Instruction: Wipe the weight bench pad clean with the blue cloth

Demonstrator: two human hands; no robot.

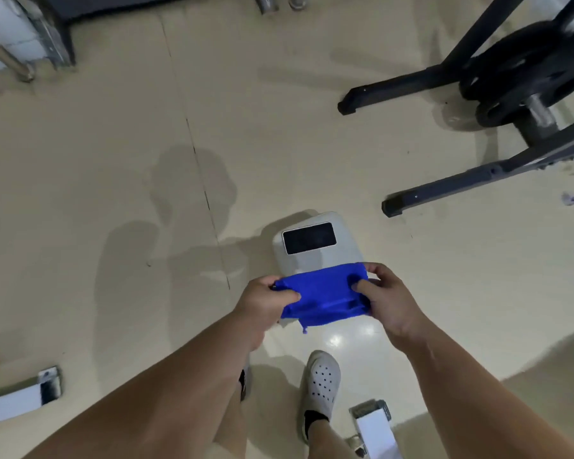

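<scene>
One soft, creased blue cloth (323, 298) is held stretched over one smooth, rounded white scale (307, 246) on the glossy beige floor (113, 160). Its opposite edges are pinched by the left hand (262, 303) and right hand (386, 299).

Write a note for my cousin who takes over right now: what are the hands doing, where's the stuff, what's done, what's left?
Left hand: pinches the left edge of the blue cloth.
Right hand: pinches its right edge.
Cloth: held up between both hands, over a white device with a dark screen on the floor.
Bench pad: not in view.
Done: the cloth is in hand; no wiping shows.
Left: get to the pad and wipe all of it.
</scene>
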